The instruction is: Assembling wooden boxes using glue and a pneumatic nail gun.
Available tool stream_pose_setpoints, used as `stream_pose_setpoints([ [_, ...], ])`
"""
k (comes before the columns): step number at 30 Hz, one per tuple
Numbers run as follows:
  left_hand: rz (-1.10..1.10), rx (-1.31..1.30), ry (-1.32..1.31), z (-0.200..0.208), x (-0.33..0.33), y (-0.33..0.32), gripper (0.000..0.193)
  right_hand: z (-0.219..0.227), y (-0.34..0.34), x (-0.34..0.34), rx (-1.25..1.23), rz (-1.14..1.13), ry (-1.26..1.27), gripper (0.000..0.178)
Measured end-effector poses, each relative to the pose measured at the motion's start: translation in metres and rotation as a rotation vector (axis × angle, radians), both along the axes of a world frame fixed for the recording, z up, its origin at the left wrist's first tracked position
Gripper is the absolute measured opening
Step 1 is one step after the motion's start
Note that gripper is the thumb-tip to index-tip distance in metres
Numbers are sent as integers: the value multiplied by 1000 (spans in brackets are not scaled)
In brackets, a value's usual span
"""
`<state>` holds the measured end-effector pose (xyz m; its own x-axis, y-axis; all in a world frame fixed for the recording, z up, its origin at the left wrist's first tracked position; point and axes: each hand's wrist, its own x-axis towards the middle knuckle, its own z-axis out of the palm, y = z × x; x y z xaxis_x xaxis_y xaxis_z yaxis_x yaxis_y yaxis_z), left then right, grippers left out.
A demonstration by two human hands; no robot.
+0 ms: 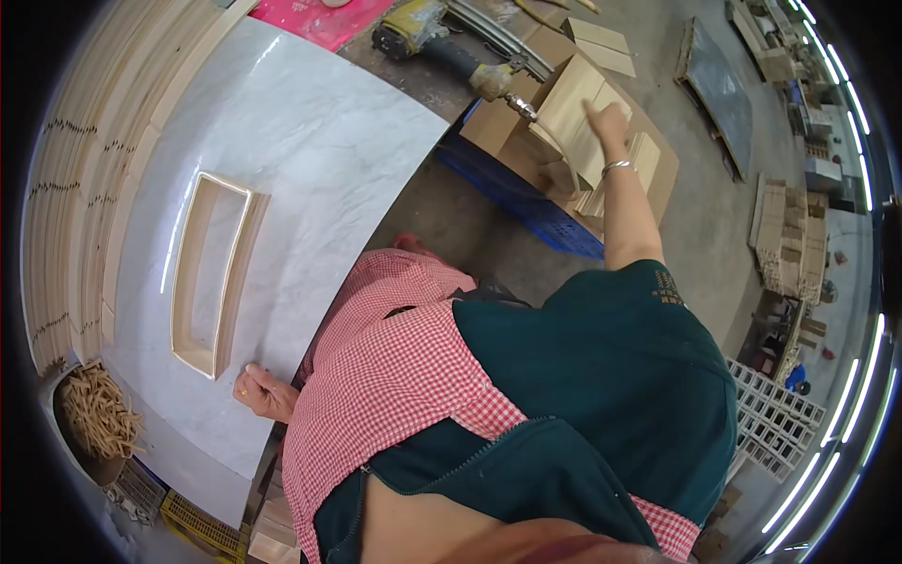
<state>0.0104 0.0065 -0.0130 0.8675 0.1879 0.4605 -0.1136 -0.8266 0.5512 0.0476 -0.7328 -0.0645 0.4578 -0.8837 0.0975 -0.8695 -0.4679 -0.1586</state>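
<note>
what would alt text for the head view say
The person's right hand reaches into a cardboard box of pale wooden slats, while the left hand rests on a white marble-patterned panel bearing a rectangular wooden frame.

Open: marble-look panel (301, 132) around wooden frame (211, 273) | Blocked: nail gun (427, 33) beside cardboard box (564, 122) crowded with wood pieces (573, 108) | Floor gap between: passable

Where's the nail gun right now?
In the head view the yellow nail gun lies at the top centre, just past the far edge of the marble board, left of the cardboard box of wood pieces where the right hand reaches.
</note>
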Motion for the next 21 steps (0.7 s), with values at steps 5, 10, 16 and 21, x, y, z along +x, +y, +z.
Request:
stream_pose_setpoints([
  [5,12,9,-49,0,-2,10,25,-4,35,22,435,79,203,90],
  [10,9,40,-81,-13,-2,12,21,-28,59,48,119,-62,377,82],
  [16,35,81,-62,-14,-7,12,17,-72,26,50,206,-56,165,67],
  [21,-59,-20,-37,-5,4,6,8,-106,-61,-7,103,169,-173,42],
])
